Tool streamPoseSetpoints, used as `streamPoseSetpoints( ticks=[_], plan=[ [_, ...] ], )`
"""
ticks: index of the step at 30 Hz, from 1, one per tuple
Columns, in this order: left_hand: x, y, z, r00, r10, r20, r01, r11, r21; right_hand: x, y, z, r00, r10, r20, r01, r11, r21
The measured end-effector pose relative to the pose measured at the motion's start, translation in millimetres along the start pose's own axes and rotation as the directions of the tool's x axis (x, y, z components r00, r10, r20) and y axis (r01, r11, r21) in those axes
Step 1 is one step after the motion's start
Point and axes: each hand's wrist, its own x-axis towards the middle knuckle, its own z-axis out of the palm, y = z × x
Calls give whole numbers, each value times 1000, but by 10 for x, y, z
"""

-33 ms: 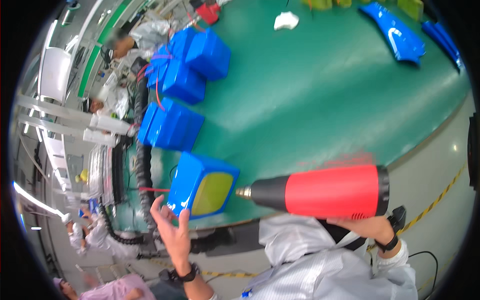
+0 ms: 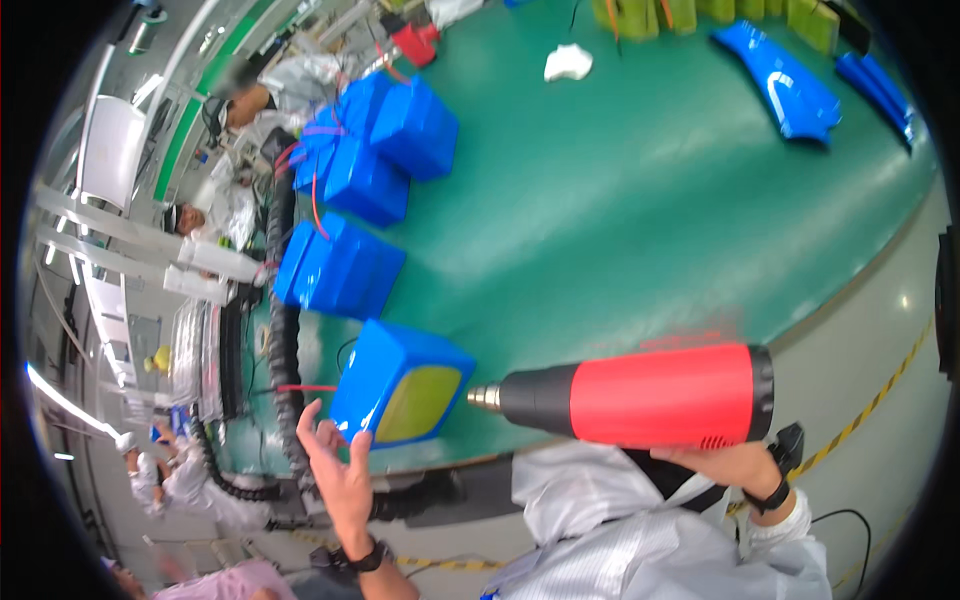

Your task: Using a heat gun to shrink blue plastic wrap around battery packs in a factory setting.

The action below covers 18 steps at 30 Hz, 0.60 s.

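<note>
My right hand (image 2: 725, 462) is wrapped round the handle of a red and black heat gun (image 2: 655, 397), mostly hidden behind its body. The gun's metal nozzle points left at a blue-wrapped battery pack (image 2: 365, 385) near the table's front edge, with a small gap between them. A yellow-green panel (image 2: 420, 405) shows on the pack's side facing the nozzle, and a red wire leaves its left side. My left hand (image 2: 342, 480) is at the pack's near left corner, thumb and fingers apart. Whether the fingertips touch the wrap cannot be made out.
Several more blue packs (image 2: 350, 270) with red wires stand farther off, along a black corrugated hose (image 2: 284, 345). On the green table (image 2: 560, 230) lie a white piece (image 2: 568, 62), blue wrap sleeves (image 2: 785, 85) and yellow-green blocks (image 2: 625, 15). Other people (image 2: 235, 215) are at the left.
The table and packs sit slightly lower in the picture. The heat gun's nozzle is a little lower against the pack. Both hands keep nearly the same pose.
</note>
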Motion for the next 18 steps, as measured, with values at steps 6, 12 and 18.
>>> streamPoseSetpoints(
  ticks=[6, 12, 18],
  plan=[
    [589, -337, -34, 975, 176, 137, -138, 958, -251, -170, 114, -262, 986, 141, -87, -127, 982, 143],
    [893, -143, 145, 980, 78, 181, -20, 953, -302, -62, 84, -269, 959, 90, -270, -1, 950, 312],
    [979, 306, 183, 940, 86, 329, -256, 816, 519, -124, 92, -255, 960, 139, -242, -69, 959, 275]
  ],
)
